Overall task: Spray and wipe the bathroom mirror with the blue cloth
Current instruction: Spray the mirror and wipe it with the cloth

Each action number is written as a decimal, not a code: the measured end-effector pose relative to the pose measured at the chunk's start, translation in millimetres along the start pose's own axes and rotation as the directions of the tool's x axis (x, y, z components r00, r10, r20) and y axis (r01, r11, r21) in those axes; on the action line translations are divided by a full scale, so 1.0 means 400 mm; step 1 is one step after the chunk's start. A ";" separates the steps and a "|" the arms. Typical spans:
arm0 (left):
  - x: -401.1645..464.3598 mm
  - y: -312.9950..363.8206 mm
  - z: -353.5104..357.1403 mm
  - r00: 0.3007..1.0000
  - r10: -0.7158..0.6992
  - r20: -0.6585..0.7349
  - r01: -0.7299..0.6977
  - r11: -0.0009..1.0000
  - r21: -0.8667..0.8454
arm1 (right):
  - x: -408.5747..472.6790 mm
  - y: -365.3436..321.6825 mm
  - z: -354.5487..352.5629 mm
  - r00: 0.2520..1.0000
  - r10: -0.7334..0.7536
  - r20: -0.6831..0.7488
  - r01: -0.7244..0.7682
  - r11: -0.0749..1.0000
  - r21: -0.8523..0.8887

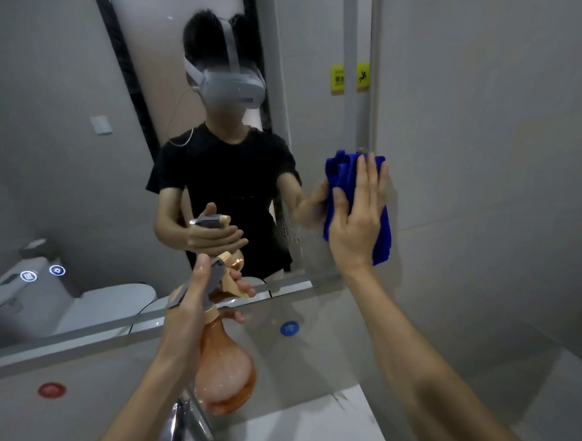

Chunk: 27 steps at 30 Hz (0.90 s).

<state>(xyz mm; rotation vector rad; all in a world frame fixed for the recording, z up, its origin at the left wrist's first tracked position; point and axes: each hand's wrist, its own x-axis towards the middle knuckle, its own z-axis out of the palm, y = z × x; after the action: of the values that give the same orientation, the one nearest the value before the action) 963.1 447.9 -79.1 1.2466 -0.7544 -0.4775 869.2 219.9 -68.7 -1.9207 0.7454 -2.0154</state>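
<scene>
Looks like we're into the wiping part now. Right hand (357,219) is flat, fingers straight, pressing the blue cloth (345,179) against the mirror (71,130) at its right edge. Left hand (189,302) is wrapped around the spray bottle (223,376) over the counter (308,428). Droplets show near the cloth, so spraying seems done; most of the glass probably still needs wiping. Streaks are hard to make out, and the mirror's top and left are cut off.

Grey vanity ledge (311,359) runs under the mirror, with a red round sticker (51,390) and a blue round sticker (289,328) on it. White basin (325,426) below, chrome faucet (190,424) at its edge.
</scene>
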 end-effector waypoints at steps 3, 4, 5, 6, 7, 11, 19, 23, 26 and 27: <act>0.001 0.027 -0.032 0.999 0.034 -0.001 -0.034 0.999 -0.014 | -0.046 -0.084 0.050 0.985 -0.153 0.076 0.157 0.986 -0.050; 0.003 0.033 -0.042 0.999 0.034 -0.007 -0.034 0.999 -0.029 | -0.074 -0.105 0.061 0.955 -0.244 0.166 0.248 0.969 -0.006; 0.005 0.037 -0.052 0.999 0.032 -0.017 -0.033 0.999 -0.038 | -0.103 -0.119 0.068 0.907 -0.329 0.263 0.326 0.944 0.055; 0.005 0.040 -0.061 0.999 0.031 -0.027 -0.032 0.999 -0.036 | -0.130 -0.123 0.072 0.850 -0.394 0.351 0.379 0.918 0.114; 0.005 0.040 -0.072 0.999 0.037 -0.035 -0.037 0.999 -0.024 | -0.155 -0.116 0.073 0.791 -0.444 0.421 0.417 0.895 0.161; -0.006 0.038 -0.115 0.996 0.059 -0.070 -0.060 0.998 -0.022 | -0.244 -0.010 0.043 0.608 -0.600 0.520 0.629 0.764 0.144; -0.021 0.039 -0.148 0.993 0.073 -0.088 -0.074 0.997 -0.003 | -0.185 0.105 0.009 0.940 -0.311 0.142 0.330 0.933 -0.141; -0.026 0.051 -0.173 0.992 0.081 -0.093 -0.082 0.997 -0.008 | -0.018 -0.069 0.090 0.983 -0.110 -0.146 0.090 0.987 -0.133; -0.019 0.065 -0.204 0.989 0.094 -0.118 -0.097 0.995 -0.014 | -0.014 -0.179 0.152 0.959 -0.275 -0.075 0.258 0.950 -0.177; -0.015 0.069 -0.211 0.987 0.092 -0.129 -0.095 0.995 -0.015 | -0.048 -0.195 0.166 0.931 -0.365 -0.009 0.359 0.920 -0.156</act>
<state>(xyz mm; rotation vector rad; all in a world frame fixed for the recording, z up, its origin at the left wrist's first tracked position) 1018.9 515.5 -65.2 1.2043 -0.6940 -0.3248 948.8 282.5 -44.1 -2.2536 0.6012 -2.2697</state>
